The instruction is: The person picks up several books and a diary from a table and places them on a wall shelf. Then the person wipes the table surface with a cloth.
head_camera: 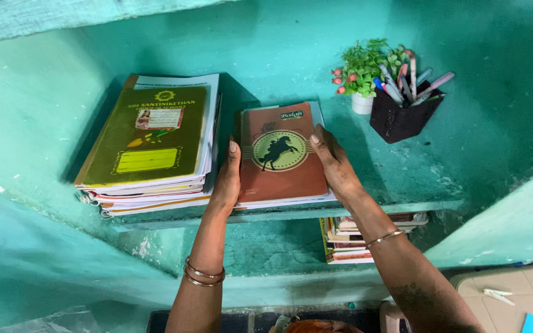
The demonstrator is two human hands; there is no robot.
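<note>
Head view, looking down into a turquoise painted wall niche with a shelf [402,179].

Left hand [226,182]: flat, fingers straight and together, pressed edge-on against the left side of a small stack topped by a reddish-brown notebook with a round horse-and-rider emblem [280,154]. Two thin metal bangles [203,275] sit on that wrist.

Right hand [334,163]: also extended, fingers lying along the right edge of the same stack, thumb side up. One thin bangle [384,237] on the forearm. Neither hand is curled closed; the two palms bracket the stack between them, each touching its side. Whether any finger reaches under the stack cannot be told.

Stack position: resting on the shelf, near its front edge, roughly in the middle. White page edges of the books below it [291,198] show at the front.

Just beside it on the left, apart by a narrow gap: a taller pile of notebooks with an olive-green cover on top [149,132], spiral bindings visible low down.

Back right of the shelf: a small white pot of green artificial plant with pink buds [365,71], touching or just beside a black square pen holder full of pens [402,114].

Below the shelf, right: another pile of books [347,243] on a lower level.
</note>
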